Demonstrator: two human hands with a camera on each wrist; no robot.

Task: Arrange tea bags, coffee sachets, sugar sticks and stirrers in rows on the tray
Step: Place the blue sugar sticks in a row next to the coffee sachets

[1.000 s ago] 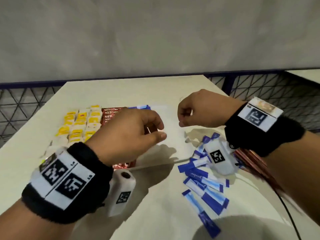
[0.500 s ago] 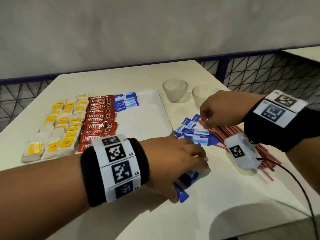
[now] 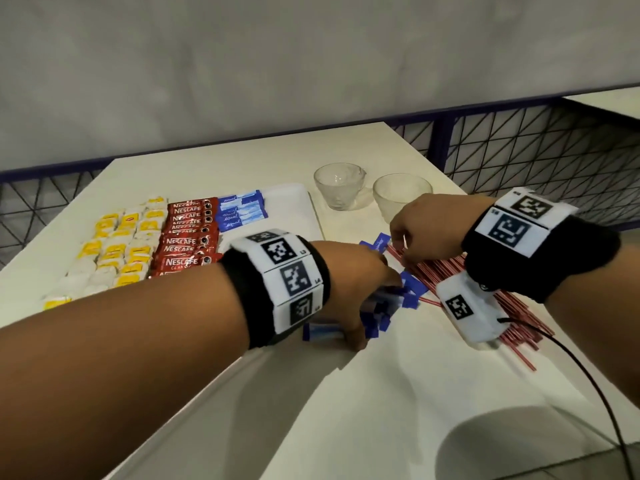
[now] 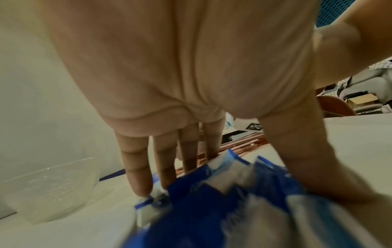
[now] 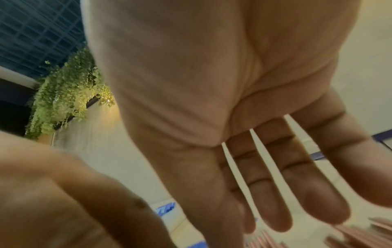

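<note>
Two glass cups [image 3: 339,190], one tray [image 3: 298,216]

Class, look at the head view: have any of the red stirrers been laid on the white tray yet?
No: the red stirrers all lie on the table right of the tray, which holds only tea bags, coffee sachets and blue sachets.

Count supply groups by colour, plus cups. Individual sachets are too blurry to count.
Yellow tea bags: 1 block
Red coffee: 1 row
Blue sugar: 2 (row on tray, loose pile gripped by left hand)
Red stirrers: 1 pile
Glass cups: 2
Total: 7
</note>
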